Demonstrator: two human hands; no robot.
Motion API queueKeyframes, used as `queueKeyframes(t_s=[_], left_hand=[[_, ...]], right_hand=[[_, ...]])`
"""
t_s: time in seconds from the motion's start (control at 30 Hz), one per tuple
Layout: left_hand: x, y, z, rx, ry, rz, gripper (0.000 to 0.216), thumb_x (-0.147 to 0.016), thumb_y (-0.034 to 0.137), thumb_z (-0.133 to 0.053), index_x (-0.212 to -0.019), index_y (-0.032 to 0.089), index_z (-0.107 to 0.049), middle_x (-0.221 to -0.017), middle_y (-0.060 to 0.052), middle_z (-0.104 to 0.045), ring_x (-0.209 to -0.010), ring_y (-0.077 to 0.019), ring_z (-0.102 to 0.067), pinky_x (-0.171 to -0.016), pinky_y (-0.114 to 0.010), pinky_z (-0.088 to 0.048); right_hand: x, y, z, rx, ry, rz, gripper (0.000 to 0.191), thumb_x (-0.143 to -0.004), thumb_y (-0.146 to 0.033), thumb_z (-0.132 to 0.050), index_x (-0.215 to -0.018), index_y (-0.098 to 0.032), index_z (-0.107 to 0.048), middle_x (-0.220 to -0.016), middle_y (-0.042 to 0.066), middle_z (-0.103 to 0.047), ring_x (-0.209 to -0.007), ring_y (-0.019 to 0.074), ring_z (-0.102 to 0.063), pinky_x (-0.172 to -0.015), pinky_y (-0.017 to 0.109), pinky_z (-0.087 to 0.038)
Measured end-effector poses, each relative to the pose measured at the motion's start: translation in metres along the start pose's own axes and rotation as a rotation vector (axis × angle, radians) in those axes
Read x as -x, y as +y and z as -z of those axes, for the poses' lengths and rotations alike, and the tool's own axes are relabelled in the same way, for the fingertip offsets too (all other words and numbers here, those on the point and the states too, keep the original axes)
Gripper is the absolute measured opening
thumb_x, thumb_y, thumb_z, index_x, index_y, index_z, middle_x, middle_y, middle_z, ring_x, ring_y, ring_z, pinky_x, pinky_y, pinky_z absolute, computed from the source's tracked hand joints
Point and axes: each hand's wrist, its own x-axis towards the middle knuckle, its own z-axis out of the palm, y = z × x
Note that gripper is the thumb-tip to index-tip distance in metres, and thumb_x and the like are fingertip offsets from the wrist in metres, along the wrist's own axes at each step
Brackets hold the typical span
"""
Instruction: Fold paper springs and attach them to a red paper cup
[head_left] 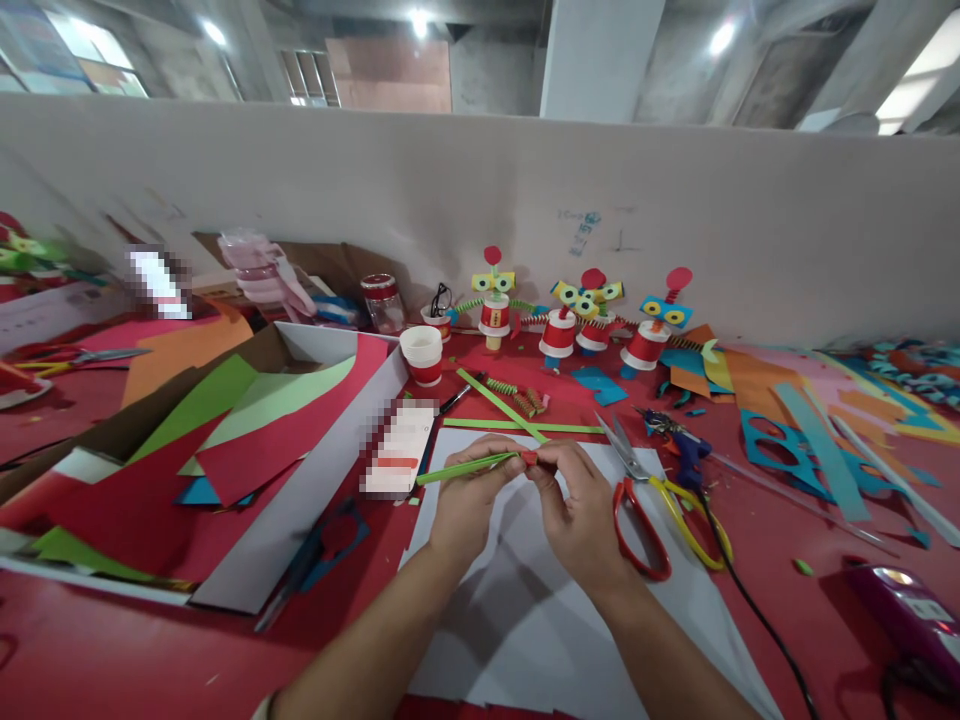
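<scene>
Both hands meet over a white sheet [540,630] on the red table. My left hand [469,490] is closed, pinching a green paper strip [461,468] that sticks out to the left. My right hand [574,500] is closed too, its fingertips pinching the small red and green folded end [529,458] where the strips join. The fingertips of the two hands almost touch.
Scissors with red and yellow handles [652,500] and a blue glue gun [686,455] with its cord lie to the right. An open cardboard box of coloured paper [247,440] stands left. Paper-cup figures [559,330], loose green strips [517,425] and paper scraps lie behind.
</scene>
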Motion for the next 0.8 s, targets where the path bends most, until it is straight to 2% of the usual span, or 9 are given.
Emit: queueKeyframes(t_s=[0.1, 0.23, 0.37, 0.47, 0.53, 0.57, 0.63, 0.73, 0.8], left_hand=[[0.002, -0.001, -0.001, -0.011, -0.021, 0.005, 0.009, -0.067, 0.021, -0.076, -0.075, 0.021, -0.074, -0.081, -0.002, -0.069, -0.08, -0.0158, -0.061, -0.075, -0.027, -0.047], [0.003, -0.001, -0.003, 0.064, -0.064, 0.101, 0.021, -0.064, 0.019, -0.078, -0.083, 0.022, -0.074, -0.08, -0.001, -0.07, -0.073, -0.0145, -0.06, -0.071, -0.028, -0.047], [-0.001, 0.004, -0.002, 0.083, -0.05, 0.097, 0.017, -0.059, 0.018, -0.08, -0.074, 0.021, -0.074, -0.073, 0.0, -0.07, -0.073, -0.0155, -0.061, -0.075, -0.03, -0.048], [-0.004, 0.011, 0.002, 0.04, -0.089, 0.136, 0.011, -0.058, 0.02, -0.081, -0.067, 0.019, -0.074, -0.068, 0.0, -0.07, -0.07, -0.0153, -0.061, -0.076, -0.029, -0.047], [-0.006, 0.015, 0.005, 0.003, -0.133, 0.199, 0.012, -0.058, 0.023, -0.081, -0.067, 0.018, -0.075, -0.066, -0.001, -0.07, -0.069, -0.0161, -0.061, -0.076, -0.03, -0.047], [-0.007, 0.017, 0.005, -0.016, -0.153, 0.229, 0.014, -0.057, 0.024, -0.082, -0.067, 0.018, -0.075, -0.066, -0.002, -0.07, -0.068, -0.0168, -0.062, -0.076, -0.031, -0.047], [-0.008, 0.017, 0.006, -0.058, -0.184, 0.265, 0.017, -0.056, 0.027, -0.082, -0.07, 0.017, -0.076, -0.066, -0.003, -0.071, -0.069, -0.0184, -0.062, -0.076, -0.032, -0.047], [-0.009, 0.014, 0.007, -0.17, -0.192, 0.228, 0.017, -0.059, 0.028, -0.079, -0.073, 0.018, -0.076, -0.068, -0.003, -0.071, -0.071, -0.0202, -0.062, -0.076, -0.032, -0.046], [-0.01, 0.01, 0.008, -0.307, -0.15, 0.16, 0.011, -0.061, 0.025, -0.076, -0.071, 0.019, -0.076, -0.068, -0.003, -0.07, -0.071, -0.0204, -0.061, -0.073, -0.031, -0.045]], right_hand=[[0.0, 0.0, 0.0, -0.038, 0.034, -0.041, 0.01, -0.089, -0.019, -0.052, -0.083, -0.024, -0.059, -0.076, 0.002, -0.06, -0.071, 0.0181, -0.055, -0.065, 0.03, -0.041], [0.001, 0.003, 0.0, -0.11, 0.035, -0.182, 0.01, -0.089, -0.023, -0.053, -0.081, -0.023, -0.058, -0.072, 0.0, -0.057, -0.066, 0.0157, -0.052, -0.059, 0.027, -0.038], [0.0, 0.005, 0.001, -0.264, -0.054, -0.303, 0.012, -0.088, -0.029, -0.054, -0.078, -0.022, -0.057, -0.067, -0.002, -0.053, -0.061, 0.0136, -0.048, -0.054, 0.026, -0.036], [-0.005, 0.007, 0.005, -0.376, -0.148, -0.357, 0.012, -0.084, -0.03, -0.058, -0.077, -0.021, -0.055, -0.069, -0.002, -0.053, -0.062, 0.0126, -0.049, -0.057, 0.025, -0.039], [-0.008, 0.007, 0.008, -0.422, -0.149, -0.369, 0.012, -0.079, -0.027, -0.064, -0.085, -0.022, -0.055, -0.077, -0.002, -0.057, -0.069, 0.0133, -0.054, -0.064, 0.025, -0.044], [-0.01, 0.008, 0.01, -0.434, -0.143, -0.373, 0.018, -0.077, -0.024, -0.066, -0.091, -0.023, -0.054, -0.082, -0.001, -0.059, -0.073, 0.0138, -0.057, -0.066, 0.026, -0.046], [-0.012, 0.008, 0.012, -0.412, -0.156, -0.383, 0.028, -0.075, -0.02, -0.066, -0.1, -0.025, -0.053, -0.085, -0.001, -0.061, -0.076, 0.0143, -0.06, -0.068, 0.026, -0.047], [-0.013, 0.009, 0.014, -0.303, -0.251, -0.378, 0.022, -0.075, -0.017, -0.061, -0.097, -0.022, -0.06, -0.083, 0.0, -0.066, -0.073, 0.015, -0.062, -0.066, 0.027, -0.048], [-0.013, 0.011, 0.013, -0.262, -0.265, -0.373, 0.022, -0.074, -0.016, -0.059, -0.095, -0.021, -0.065, -0.083, 0.001, -0.069, -0.073, 0.0159, -0.063, -0.068, 0.029, -0.049]])
